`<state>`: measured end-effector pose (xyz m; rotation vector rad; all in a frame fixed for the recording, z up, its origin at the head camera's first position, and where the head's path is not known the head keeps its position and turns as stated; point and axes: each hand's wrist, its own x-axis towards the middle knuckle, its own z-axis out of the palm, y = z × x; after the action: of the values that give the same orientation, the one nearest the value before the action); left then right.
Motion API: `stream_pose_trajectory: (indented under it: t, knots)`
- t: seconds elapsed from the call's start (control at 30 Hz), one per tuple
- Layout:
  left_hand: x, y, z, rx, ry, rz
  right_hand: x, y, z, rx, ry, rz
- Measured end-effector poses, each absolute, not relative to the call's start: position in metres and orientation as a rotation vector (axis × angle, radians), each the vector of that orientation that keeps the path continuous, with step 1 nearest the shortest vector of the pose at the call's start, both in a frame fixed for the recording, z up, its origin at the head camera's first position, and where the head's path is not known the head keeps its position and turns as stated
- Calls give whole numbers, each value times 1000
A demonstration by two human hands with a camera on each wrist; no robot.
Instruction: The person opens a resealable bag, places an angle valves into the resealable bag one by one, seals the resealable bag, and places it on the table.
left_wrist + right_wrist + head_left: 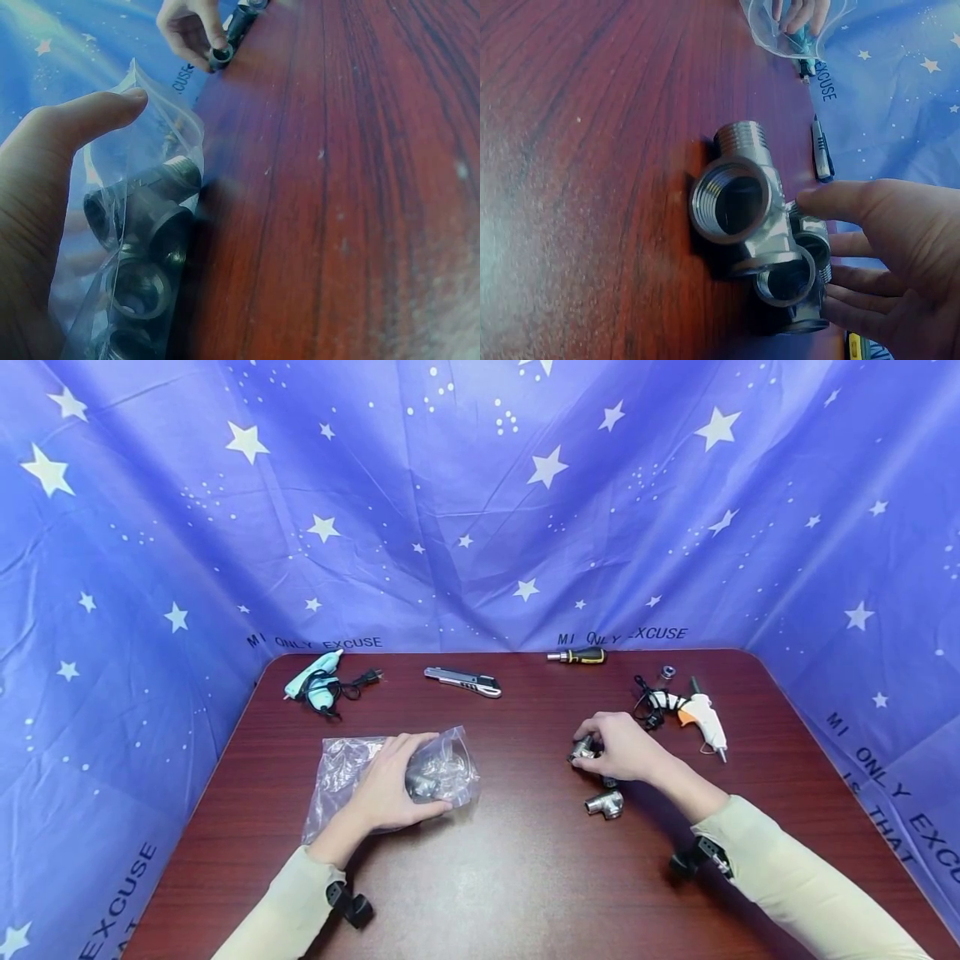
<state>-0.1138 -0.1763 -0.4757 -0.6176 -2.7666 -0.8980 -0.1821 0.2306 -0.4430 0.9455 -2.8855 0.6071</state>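
Dark wood table (525, 877); starry blue cloth backdrop (480, 510).

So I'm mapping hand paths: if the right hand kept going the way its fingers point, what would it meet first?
The right hand points left across the table; past the metal fitting under its fingers, the plastic bag probably comes first, though depth is unclear.
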Motion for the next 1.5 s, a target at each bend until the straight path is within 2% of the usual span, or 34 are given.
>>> stream_pose_trajectory:
  t: [0.4,0.87,1.5]
  knots:
    - [-113,-175,-476,-625,-2772,-906,-185,212,-437,961,-2880,616]
    - [-114,-177,-470,-621,-2773,-900,-186,150,-420,1109,-2782,776]
    - [-114,-177,-476,-621,-2780,-906,-174,75,-439,1292,-2790,1012]
